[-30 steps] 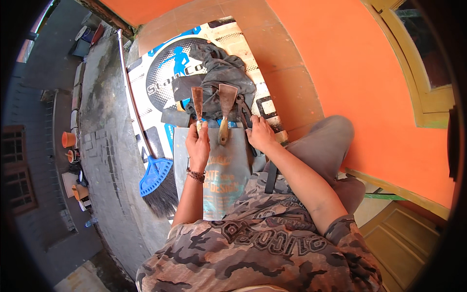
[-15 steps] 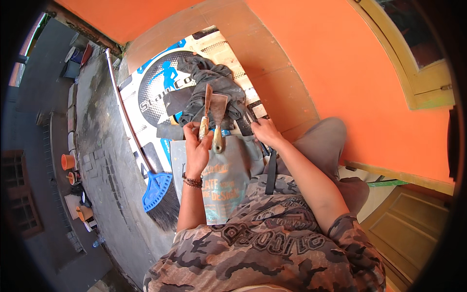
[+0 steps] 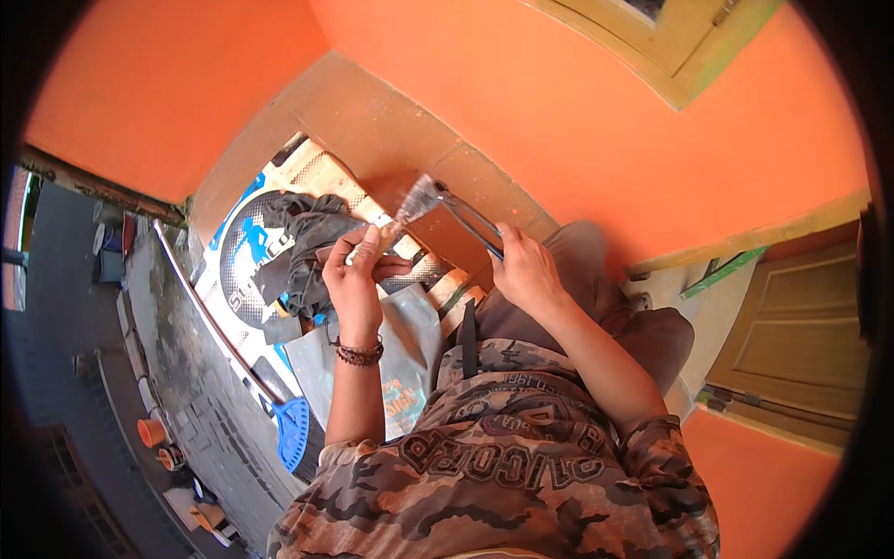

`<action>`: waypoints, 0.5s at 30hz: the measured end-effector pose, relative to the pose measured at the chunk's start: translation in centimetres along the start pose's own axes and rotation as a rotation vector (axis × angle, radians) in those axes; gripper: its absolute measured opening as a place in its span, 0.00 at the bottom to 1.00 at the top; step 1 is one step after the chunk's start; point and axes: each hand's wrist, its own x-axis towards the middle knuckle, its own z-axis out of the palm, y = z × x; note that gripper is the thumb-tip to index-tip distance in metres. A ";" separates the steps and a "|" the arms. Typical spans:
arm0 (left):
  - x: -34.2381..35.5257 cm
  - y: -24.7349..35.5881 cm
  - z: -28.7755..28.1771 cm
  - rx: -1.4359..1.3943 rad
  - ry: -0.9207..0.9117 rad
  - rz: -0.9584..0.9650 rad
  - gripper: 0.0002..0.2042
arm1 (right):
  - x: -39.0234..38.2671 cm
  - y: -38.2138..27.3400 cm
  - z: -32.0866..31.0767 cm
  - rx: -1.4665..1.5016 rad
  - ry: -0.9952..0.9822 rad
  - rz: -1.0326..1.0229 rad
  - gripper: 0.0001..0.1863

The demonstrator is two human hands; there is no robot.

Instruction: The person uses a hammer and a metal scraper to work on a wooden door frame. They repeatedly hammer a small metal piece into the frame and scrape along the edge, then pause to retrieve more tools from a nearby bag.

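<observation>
In front of me, my left hand [image 3: 356,279] is closed on a putty knife, its wide metal blade [image 3: 418,199] pointing up and to the right, slightly blurred. Whether a second putty knife is also in that hand is hidden. My right hand [image 3: 528,272] grips a long, slender dark tool [image 3: 470,217] whose exact kind I cannot make out. The tool's far end meets or overlaps the blade's edge. Left of the blade, a crumpled dark cloth [image 3: 312,219] lies on a printed white, black and blue board [image 3: 228,244]. A grey bag [image 3: 321,368] is below my left hand.
A blue broom [image 3: 294,434] with a long pale handle lies along the board's left side. Orange walls [image 3: 521,121] stand ahead and to the right. Brown floor tiles [image 3: 358,102] border the board. An orange pot [image 3: 151,431] sits at far left.
The view has turned toward the right. My left hand has brought the putty knife off the cloth, toward my right hand. The dark tool in my right hand is now raised against the blade.
</observation>
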 end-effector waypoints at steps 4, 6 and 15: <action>0.4 -0.6 2.2 0.000 -0.072 -0.045 0.13 | -0.9 0.0 -3.5 0.301 0.164 0.317 0.15; 0.0 -0.5 4.0 -0.004 -0.126 -0.023 0.13 | -0.9 1.1 -3.9 0.189 0.049 0.270 0.11; -1.3 -0.4 7.2 0.105 -0.210 0.023 0.10 | -2.7 3.5 -6.8 0.103 -0.155 0.353 0.12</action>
